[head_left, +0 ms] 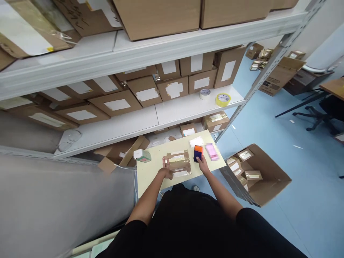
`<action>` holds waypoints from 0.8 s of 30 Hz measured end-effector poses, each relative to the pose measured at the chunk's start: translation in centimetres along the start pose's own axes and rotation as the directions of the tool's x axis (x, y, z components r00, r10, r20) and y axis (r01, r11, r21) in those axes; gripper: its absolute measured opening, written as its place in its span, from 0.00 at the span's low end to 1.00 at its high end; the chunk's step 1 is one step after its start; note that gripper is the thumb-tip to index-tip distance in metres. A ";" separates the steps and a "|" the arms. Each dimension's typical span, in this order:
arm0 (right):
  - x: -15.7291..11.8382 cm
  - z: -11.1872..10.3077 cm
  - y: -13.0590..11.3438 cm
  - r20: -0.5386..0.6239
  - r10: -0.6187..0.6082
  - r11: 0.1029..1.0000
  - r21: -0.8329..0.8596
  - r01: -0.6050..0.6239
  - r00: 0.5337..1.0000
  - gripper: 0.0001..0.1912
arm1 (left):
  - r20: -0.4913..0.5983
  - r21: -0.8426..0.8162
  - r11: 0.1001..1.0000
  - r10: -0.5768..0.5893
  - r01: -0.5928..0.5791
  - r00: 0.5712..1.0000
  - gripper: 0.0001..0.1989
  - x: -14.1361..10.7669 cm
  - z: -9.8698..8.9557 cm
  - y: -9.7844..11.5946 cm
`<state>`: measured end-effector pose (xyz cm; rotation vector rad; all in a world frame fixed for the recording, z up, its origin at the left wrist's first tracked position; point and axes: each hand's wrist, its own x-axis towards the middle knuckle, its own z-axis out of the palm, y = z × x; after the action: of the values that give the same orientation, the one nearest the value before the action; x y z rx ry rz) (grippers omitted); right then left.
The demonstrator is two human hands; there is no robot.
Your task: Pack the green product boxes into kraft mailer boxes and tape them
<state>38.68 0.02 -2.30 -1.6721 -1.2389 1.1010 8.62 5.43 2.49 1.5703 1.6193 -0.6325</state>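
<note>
A small flat cardboard box [176, 165], with shiny clear tape and pale labels on it, lies on the cream table [154, 172]. My left hand [167, 171] grips its left edge, fingers partly hidden against the cardboard. Just right of the box, my right hand [202, 165] is closed around an orange and dark blue handheld object [198, 153]; its exact kind is unclear. Behind it lies a white paper slip [196, 142]. Further right is a pink, pixelated item [212, 152]. At the table's left end stands a small white and green box [142, 155].
A shelf [129, 130] with labelled cartons rises behind the table, holding a white tape roll [204, 94] and a yellow tape roll [223, 99]. An open carton [268, 179] with several small boxes stands on the floor at right. An opened carton [129, 150] sits below the shelf.
</note>
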 end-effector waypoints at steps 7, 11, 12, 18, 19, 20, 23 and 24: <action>-0.4 3.6 -8.2 0.223 -0.174 0.978 0.153 0.142 0.959 0.33 | -0.005 0.144 0.983 0.117 -0.115 0.993 0.61 -0.5 -0.1 0.3; -0.4 5.1 -8.5 0.340 -0.122 0.993 0.036 0.116 0.933 0.32 | -0.012 0.048 0.995 0.093 -0.092 0.996 0.62 -0.6 -0.3 0.3; -0.4 5.2 -8.0 0.350 -0.108 0.994 0.020 0.108 0.930 0.31 | -0.023 -0.016 0.998 0.068 -0.068 0.997 0.64 -0.7 -0.3 0.2; -0.2 4.8 -5.5 0.379 -0.104 0.994 0.001 0.112 0.920 0.30 | -0.168 -0.202 0.975 0.061 -0.095 0.984 0.59 -2.4 0.1 -0.8; -0.1 4.7 -5.4 0.380 -0.097 0.994 -0.003 0.106 0.920 0.29 | -0.251 -0.200 0.973 0.060 -0.112 0.966 0.54 -2.7 0.3 -0.7; -0.1 4.7 -5.2 0.381 -0.091 0.995 -0.005 0.100 0.920 0.29 | -0.352 -0.215 0.968 0.046 -0.129 0.935 0.48 -3.0 0.4 -0.5; -0.2 4.8 -4.9 0.379 -0.086 0.996 0.001 0.093 0.921 0.28 | -0.535 -0.408 0.885 -0.034 -0.223 0.844 0.25 -3.1 0.0 0.7; -0.3 4.8 -4.8 0.378 -0.092 0.995 0.004 0.097 0.921 0.28 | -0.525 -0.493 0.832 -0.050 -0.256 0.850 0.22 -3.0 -0.4 1.4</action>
<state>32.63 1.27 0.62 -1.4322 -1.5542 1.4013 9.69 4.17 5.33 1.4303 1.8563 0.3588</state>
